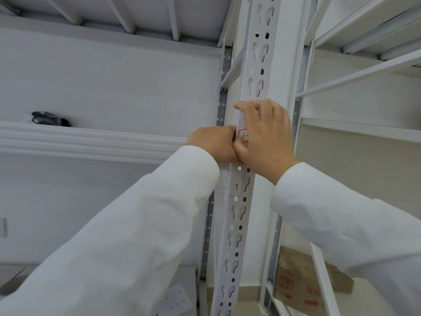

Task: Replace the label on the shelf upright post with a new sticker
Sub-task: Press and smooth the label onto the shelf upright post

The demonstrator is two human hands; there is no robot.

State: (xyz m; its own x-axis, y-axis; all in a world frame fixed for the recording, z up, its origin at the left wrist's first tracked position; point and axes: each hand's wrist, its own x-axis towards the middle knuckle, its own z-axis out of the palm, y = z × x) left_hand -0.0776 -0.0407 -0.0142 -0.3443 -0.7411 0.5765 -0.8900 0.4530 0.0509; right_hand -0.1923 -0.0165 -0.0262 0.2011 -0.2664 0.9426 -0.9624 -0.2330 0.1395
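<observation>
Both hands are meeting at the upright post (256, 71), where a red-bordered sticker (242, 135) is sitting between them; the left hand (213, 144) is curled against its edge, the right hand (264, 131) is spreading relaxed fingers over it. Old label or new, I cannot tell.

Upright post (255, 71) — matt white painted metal; sleeves (127, 236) — white cloth.

A red-bordered sticker (242, 135) is seen on the white slotted post (255, 71), flanked by the left hand (214, 144) and the right hand (264, 131), which touch below it.
</observation>
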